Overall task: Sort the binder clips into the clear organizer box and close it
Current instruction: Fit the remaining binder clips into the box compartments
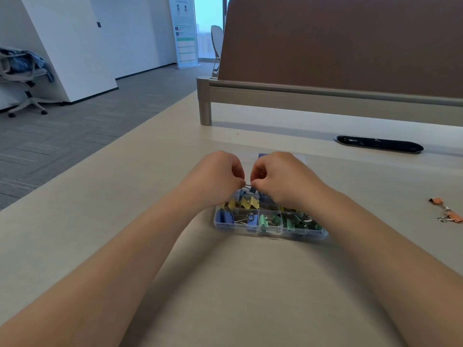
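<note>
Clear plastic catches the light at centre desk: the organizer box [270,232] sits on the pale desk [160,156], and both hands are working right above its far compartments. The left hand [220,176] has its fingers curled, the tips pinching a thin silver wire handle, and the right hand [280,181] meets it from the other side, fingers curled and pinching too. Between them hangs a small blue binder clip [252,189], held just over the box. Both grips are closed on that one clip, though how each fingertip sits on the wire is hard to make out. Down in the box, yellow clips [244,202] fill the middle row, periwinkle clips [225,217] sit in the near-left compartments and green clips [295,221] crowd the near-right ones. The box is open; a clear edge showing behind the hands may be its lid, but the hands cover most of it. Well off to the right, two orange clips [448,212] lie loose on the desk. Farther back there is a black cable slot [378,144] in the desktop, a brown partition [350,41] behind it, and an office chair [22,71] across the grey floor at left.
</note>
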Demonstrator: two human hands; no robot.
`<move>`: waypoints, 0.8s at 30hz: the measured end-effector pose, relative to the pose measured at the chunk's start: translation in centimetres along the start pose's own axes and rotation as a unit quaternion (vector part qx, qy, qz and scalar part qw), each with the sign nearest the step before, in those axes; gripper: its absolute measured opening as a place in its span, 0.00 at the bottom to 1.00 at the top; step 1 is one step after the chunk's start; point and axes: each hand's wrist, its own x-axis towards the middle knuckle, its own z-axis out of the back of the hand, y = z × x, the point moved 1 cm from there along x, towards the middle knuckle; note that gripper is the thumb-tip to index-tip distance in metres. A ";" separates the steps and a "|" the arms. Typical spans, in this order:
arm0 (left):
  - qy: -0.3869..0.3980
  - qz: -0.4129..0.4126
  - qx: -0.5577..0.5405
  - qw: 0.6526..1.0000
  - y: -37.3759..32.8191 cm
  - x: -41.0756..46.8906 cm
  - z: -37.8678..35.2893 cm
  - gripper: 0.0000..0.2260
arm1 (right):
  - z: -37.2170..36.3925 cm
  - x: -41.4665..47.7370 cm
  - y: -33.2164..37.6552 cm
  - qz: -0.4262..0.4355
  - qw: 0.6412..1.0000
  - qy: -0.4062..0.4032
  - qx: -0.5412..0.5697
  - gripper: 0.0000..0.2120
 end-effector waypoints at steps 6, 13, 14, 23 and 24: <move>0.023 -0.004 0.034 0.999 -0.1 -0.2 0.0 0.05 | -0.3 0.0 0.2 0.000 1.000 0.002 -0.025 0.06; 0.020 -0.014 0.035 0.999 -0.1 -0.2 -0.2 0.05 | -0.6 0.1 0.0 0.001 1.000 -0.007 -0.030 0.04; 0.020 -0.015 0.034 0.999 -0.1 -0.2 -0.3 0.05 | -0.6 0.1 -0.1 0.001 1.000 -0.006 -0.028 0.04; -0.051 -0.034 -0.015 0.998 -1.6 -0.8 0.2 0.08 | 2.4 -0.7 -0.2 -0.004 1.000 -0.030 0.001 0.05; -0.057 -0.037 -0.017 0.998 -1.9 -0.9 0.2 0.07 | 2.8 -0.9 -0.3 -0.007 0.999 -0.039 0.005 0.05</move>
